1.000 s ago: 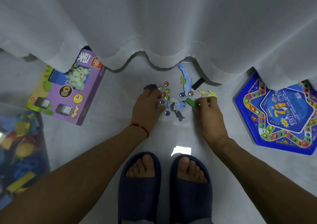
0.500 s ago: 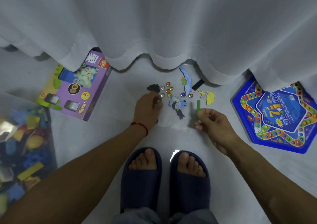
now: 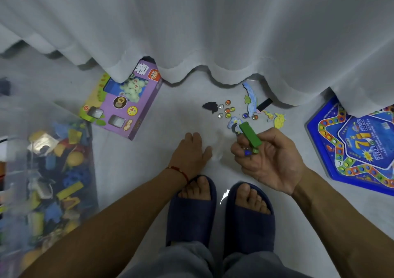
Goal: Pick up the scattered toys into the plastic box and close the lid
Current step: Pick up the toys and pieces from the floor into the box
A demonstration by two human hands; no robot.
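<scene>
My right hand is turned palm up above the floor, holding a green block and a few marbles in its fingers. My left hand hovers palm down beside it, fingers loosely apart, with nothing visible in it. On the floor beyond lie several glass marbles, a black flat piece, a black stick and blue and yellow puzzle pieces. The clear plastic box, full of colourful toys, stands open at the left.
A purple toy carton lies left of the scattered pieces. A blue star-shaped game board lies at the right. A white curtain hangs down to the floor behind everything. My feet in dark slippers stand below the hands.
My right hand lifted the green block off the floor, drew back and turned palm up, now with marbles in it. My left hand pulled back from the marbles. The view shifted right.
</scene>
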